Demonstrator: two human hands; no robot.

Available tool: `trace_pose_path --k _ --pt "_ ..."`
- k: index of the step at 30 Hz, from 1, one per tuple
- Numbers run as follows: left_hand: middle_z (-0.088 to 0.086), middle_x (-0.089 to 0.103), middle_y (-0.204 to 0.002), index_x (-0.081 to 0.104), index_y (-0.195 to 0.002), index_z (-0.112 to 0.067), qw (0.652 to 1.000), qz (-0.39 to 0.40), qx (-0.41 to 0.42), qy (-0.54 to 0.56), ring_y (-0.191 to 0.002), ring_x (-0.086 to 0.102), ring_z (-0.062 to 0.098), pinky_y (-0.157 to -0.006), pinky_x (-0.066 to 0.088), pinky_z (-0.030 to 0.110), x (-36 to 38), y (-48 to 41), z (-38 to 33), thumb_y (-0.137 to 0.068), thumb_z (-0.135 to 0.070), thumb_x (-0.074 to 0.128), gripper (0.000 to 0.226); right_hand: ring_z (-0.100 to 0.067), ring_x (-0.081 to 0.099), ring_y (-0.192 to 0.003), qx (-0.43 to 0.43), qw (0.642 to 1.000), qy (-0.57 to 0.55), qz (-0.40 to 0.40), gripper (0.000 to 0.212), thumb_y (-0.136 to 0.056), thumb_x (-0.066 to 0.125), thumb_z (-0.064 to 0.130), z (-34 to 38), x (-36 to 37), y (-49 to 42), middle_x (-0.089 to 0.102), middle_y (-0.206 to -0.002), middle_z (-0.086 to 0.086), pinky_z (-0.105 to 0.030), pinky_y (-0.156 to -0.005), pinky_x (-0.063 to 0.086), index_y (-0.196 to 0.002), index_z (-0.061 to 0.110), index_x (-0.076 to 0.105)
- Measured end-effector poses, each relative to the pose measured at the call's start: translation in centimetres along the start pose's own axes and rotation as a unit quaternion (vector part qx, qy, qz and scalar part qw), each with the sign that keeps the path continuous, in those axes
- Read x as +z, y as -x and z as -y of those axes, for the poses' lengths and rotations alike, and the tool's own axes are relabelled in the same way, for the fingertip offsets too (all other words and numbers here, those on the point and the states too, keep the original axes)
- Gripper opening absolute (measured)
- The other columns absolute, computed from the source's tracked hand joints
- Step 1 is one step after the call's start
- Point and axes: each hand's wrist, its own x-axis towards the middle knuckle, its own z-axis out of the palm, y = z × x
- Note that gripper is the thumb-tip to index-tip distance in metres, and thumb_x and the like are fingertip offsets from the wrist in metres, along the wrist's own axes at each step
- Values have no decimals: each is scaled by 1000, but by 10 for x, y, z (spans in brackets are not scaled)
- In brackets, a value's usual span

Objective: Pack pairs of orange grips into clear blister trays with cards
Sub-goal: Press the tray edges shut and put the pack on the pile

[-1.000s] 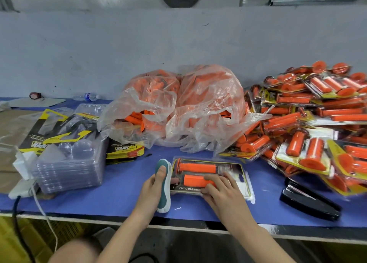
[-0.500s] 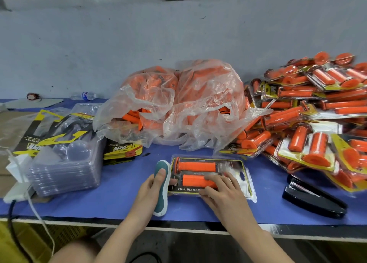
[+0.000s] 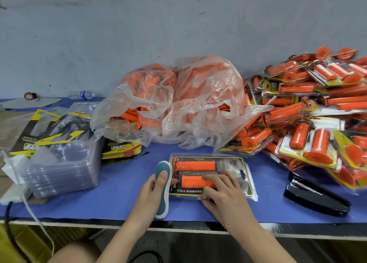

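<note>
1. In front of the bag [image 3: 178, 103], a filled tray [image 3: 228, 163] lies flat. The right hand [image 3: 226, 195] presses it with straight fingers, and the left hand [image 3: 151, 193] grips a stapler [image 3: 164, 203].
2. Right of the bag, finished packs [image 3: 309, 123] are heaped.
3. The bag holds loose grips [image 3: 129, 115], with empty trays [image 3: 61, 169] to its left, so plenty probably remains.

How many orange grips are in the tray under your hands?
2: the far grip lies along the tray's back row; the near grip lies in front, partly under fingers of the right hand.
</note>
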Motion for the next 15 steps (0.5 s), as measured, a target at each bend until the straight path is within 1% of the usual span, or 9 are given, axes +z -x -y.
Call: trace_pose_path --k 3,6,9,12,15 --pt "-13 74 -101 70 -107 -24 1000 -12 -6 -1 -88 68 1 -78 46 28 1 -1 0 -66 -89 38 83 -19 61 -105 -3 1000 -1 0 20 -78 79 34 0 0 0 67 -115 4 -48 -107 41 -76 29 59" --pt "-4 75 -96 70 -101 -19 1000 -25 -14 -4 -81 68 8 -74 47 30 0 -2 2 -65 -90 37 86 -19 62 -105 -5 1000 1 1 19 -79 79 34 -1 0 1 67 -116 4 -48 -107 42 -77 29 60" --pt "-6 75 -92 71 -98 -14 999 -29 -13 -9 -75 68 4 -71 45 28 1 -3 2 -71 -86 38 85 -19 62 -105 -7 1000 0 -5 15 -82 76 33 0 1 2 67 -116 3 -49 -106 43 -80 28 61" --pt "-7 76 -92 72 -99 -14 999 -33 -15 -2 -76 68 4 -71 45 28 2 -2 0 -73 -84 37 82 -20 63 -105 -10 1000 3 -17 10 -86 72 32 0 1 2 67 -115 2 -49 -105 44 -83 27 64" --pt "-8 76 -91 69 -103 -20 998 -56 -26 10 -80 69 6 -74 47 30 2 -2 0 -75 -85 38 77 -21 62 -109 -10 1000 0 -30 10 -89 67 32 -2 0 3 66 -117 1 -47 -106 43 -85 24 65"
